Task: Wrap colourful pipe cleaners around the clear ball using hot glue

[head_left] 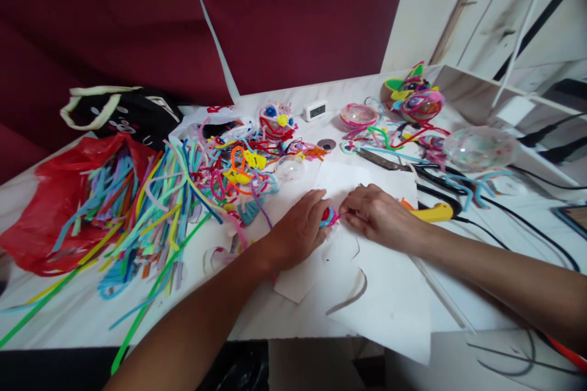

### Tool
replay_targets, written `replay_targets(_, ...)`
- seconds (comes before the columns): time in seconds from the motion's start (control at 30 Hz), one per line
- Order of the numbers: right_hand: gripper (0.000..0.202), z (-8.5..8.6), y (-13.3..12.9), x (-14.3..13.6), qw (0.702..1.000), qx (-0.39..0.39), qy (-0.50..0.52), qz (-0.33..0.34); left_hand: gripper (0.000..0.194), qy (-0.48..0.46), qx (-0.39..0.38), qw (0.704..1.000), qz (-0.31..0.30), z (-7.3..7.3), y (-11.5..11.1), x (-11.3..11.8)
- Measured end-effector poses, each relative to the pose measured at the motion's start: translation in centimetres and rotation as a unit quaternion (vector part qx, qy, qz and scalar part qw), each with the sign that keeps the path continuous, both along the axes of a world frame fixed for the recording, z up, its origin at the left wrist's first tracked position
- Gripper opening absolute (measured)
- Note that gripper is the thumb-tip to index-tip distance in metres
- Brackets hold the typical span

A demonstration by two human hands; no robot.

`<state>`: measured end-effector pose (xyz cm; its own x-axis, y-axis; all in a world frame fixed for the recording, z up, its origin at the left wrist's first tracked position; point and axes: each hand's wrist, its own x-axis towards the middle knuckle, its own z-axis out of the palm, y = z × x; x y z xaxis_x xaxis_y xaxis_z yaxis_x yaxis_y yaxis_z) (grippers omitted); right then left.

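Observation:
Low over a white paper sheet (389, 293), my left hand (300, 229) is closed around a small coil of pipe cleaner (327, 214) in red and blue. Part of the coil is hidden behind my fingers. From it a short pink pipe cleaner end (337, 218) runs to my right hand (373, 214), whose fingertips pinch it. Curled grey-brown strips (351, 296) lie on the paper just below both hands.
A pile of loose pipe cleaners (160, 214) and a red plastic bag (50, 208) are on the left. Pliers (383, 160), a yellow-handled tool (433, 212), black cables and a clear plastic dome (479, 148) lie right. Behind stands a small digital clock (315, 111).

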<state>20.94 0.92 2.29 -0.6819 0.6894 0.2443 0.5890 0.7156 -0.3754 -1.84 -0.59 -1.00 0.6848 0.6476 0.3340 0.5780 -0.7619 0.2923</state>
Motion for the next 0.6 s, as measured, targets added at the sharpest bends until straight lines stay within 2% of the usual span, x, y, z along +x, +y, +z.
replay_targets(0.23,0.02,-0.11,0.42,-0.46,1.0,0.005,-0.016,0.003,0.046,0.004,-0.003,1.0,-0.002,0.16,-0.1,-0.03)
replay_targets(0.47,0.017,-0.09,0.77,-0.8,0.999,0.012,-0.029,0.005,0.049,-0.012,-0.021,1.0,-0.011,-0.28,0.18,-0.09)
replay_targets(0.6,0.014,0.0,0.66,-0.9,0.999,0.022,-0.028,-0.009,0.058,-0.037,-0.046,0.998,-0.011,0.0,0.22,-0.16)
